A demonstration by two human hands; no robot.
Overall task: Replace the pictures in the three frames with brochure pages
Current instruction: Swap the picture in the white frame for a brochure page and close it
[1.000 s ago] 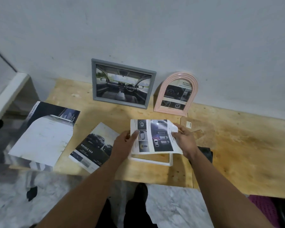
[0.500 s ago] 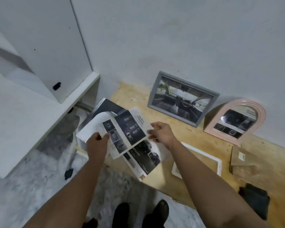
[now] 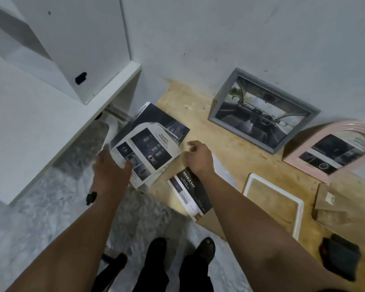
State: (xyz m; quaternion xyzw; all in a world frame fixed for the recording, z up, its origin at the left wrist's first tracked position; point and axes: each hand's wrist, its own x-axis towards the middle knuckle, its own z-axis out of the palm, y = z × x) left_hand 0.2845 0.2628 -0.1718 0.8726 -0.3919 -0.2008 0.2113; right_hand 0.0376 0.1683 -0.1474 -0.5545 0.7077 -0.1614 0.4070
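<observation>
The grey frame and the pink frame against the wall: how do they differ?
The grey frame is rectangular; the pink frame is arched. The grey frame shows one wide car-interior picture; the pink frame shows a page of several small pictures. The grey frame stands nearer the corner. Both lean against the wall on the wooden board.

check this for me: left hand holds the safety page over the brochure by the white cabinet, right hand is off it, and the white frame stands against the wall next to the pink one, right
One thing is wrong: the white frame lies flat on the wooden board, empty, not against the wall. The head view shows it. The left hand does hold the safety page, and the right hand is off it. The grey frame and pink frame lean on the wall.
</observation>
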